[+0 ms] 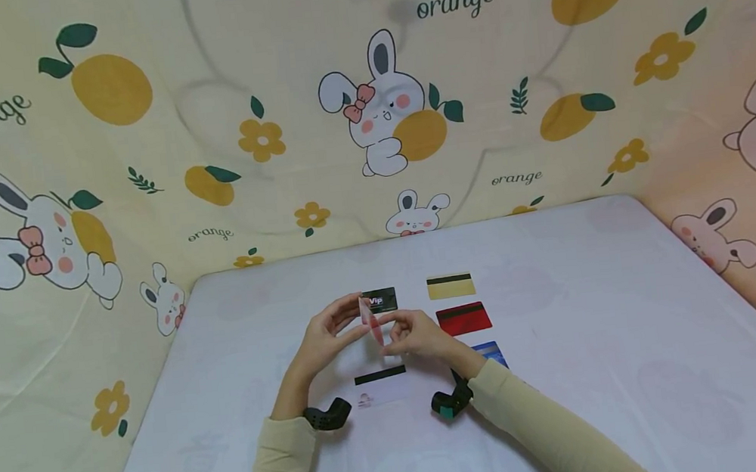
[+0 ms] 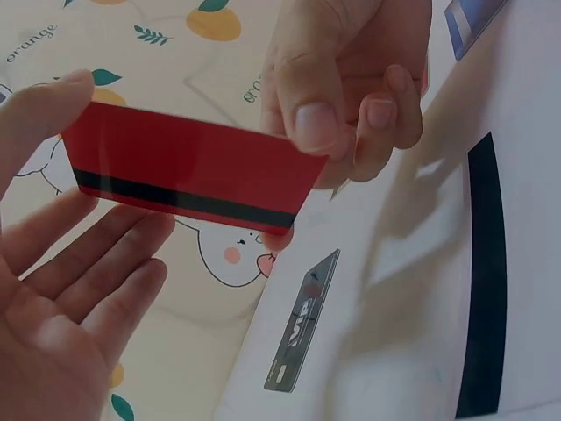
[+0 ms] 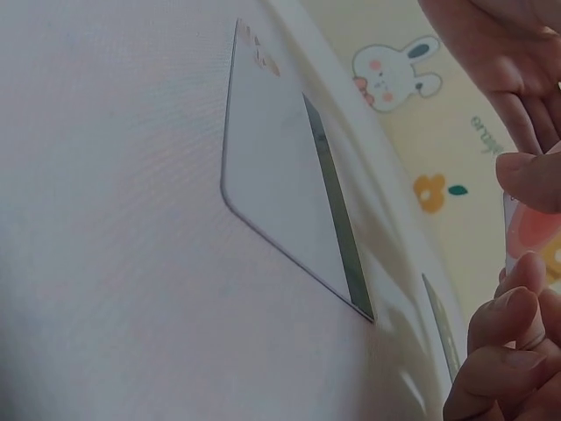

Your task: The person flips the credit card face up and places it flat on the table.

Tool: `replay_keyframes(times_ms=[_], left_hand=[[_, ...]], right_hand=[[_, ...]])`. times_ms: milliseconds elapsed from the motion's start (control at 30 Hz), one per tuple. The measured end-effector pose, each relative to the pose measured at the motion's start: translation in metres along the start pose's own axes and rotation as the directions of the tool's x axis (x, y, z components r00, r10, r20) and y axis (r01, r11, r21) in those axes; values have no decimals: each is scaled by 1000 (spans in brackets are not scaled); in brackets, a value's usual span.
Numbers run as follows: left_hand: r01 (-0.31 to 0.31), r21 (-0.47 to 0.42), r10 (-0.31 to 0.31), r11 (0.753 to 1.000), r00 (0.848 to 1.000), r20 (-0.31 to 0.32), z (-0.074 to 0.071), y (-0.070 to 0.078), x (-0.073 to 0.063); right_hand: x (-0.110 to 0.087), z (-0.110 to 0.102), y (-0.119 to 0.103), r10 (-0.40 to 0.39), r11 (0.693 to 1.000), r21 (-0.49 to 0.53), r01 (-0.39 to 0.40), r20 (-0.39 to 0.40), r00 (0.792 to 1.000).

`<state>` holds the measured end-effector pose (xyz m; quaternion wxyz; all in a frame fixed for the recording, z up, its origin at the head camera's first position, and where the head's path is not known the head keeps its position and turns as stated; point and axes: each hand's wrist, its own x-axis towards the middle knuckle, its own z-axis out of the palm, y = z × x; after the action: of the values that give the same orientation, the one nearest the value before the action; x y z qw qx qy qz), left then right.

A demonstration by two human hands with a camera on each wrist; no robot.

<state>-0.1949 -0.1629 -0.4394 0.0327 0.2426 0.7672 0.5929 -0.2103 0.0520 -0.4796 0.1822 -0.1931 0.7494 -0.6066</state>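
Above the table, both hands hold a red card (image 1: 369, 322) between them, tilted up on edge. Its red side with a black stripe faces the left wrist view, where the left hand's thumb and fingertips pinch one end. My left hand (image 1: 322, 338) is at the card's left, its other fingers fairly straight. On the other end, my right hand (image 1: 421, 333) pinches with thumb and finger, the remaining fingers curled. A pink and orange pattern (image 3: 535, 230) shows on the card's other face in the right wrist view.
Beneath the hands lies a white card (image 1: 381, 389) with a black stripe. A black VIP card (image 1: 384, 299) is behind them. At the right, a gold card (image 1: 451, 287), another red card (image 1: 464, 319) and a partly covered blue card (image 1: 493, 354) form a column.
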Motion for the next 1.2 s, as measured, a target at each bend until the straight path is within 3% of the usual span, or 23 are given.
replay_keyframes(times_ms=[700,1200], left_hand=[[80,73,-79,994,997,-11,-9,-9,-4],[134,83,-132,988,991,-18,-15,-18,-14]], right_hand=[[-1,-6,5,60,998,18,-60,-38,997],[-2,-8,5,49,999,5,-49,-43,998]])
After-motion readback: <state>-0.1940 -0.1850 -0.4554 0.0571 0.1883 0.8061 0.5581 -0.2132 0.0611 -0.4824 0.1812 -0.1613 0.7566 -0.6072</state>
